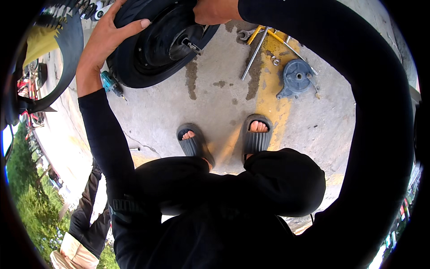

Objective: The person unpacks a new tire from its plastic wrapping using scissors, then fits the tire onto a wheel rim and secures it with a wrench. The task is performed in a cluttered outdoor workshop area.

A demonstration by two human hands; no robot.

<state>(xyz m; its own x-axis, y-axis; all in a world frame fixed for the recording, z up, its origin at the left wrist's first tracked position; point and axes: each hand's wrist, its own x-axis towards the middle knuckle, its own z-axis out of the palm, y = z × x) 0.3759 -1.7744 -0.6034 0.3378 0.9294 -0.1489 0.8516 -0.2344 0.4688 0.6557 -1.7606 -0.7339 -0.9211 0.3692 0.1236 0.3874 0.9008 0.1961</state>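
Note:
A black wheel with its tyre [134,62] stands tilted at the top of the head view, a metal axle end [191,45] sticking out of its hub. My left hand [105,42] grips the tyre's left side, thumb stretched across the sidewall and fingertips partly cut off by the picture's edge. Against the wheel's right side, my right hand [217,12] is closed, its fingers curled inward and partly hidden. Below my left wrist lies a teal cordless drill [113,85] on the ground, its bit pointing outward.
Right of the wheel lie a grey brake plate [296,76], a nut [275,61], a metal rod [255,54], an open-ended wrench [244,34] and a yellow tool [255,34]. A dark mudguard [69,58] curves at left. Another person [83,224] appears at lower left.

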